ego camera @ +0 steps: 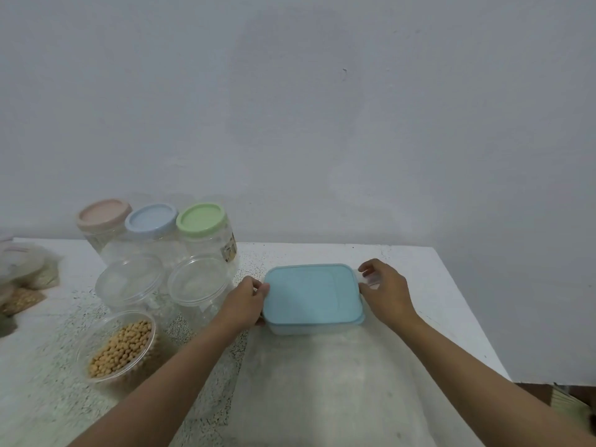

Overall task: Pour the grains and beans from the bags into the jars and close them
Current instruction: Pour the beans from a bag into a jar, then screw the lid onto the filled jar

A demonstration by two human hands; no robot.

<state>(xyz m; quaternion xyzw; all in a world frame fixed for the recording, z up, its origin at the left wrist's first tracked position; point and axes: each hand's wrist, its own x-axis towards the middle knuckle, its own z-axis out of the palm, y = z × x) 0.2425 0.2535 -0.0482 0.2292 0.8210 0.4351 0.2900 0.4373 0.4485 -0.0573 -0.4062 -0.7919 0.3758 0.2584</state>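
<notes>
Clamping a blue-lidded translucent rectangular box [306, 329] by its ends, fingers of left hand [246, 303] and right hand [388, 293] curl.

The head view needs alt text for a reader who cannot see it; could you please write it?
A person's left hand and right hand hold a blue-lidded container by its ends on a white table. Left of it stand lidded jars and a clear jar of beans.
</notes>
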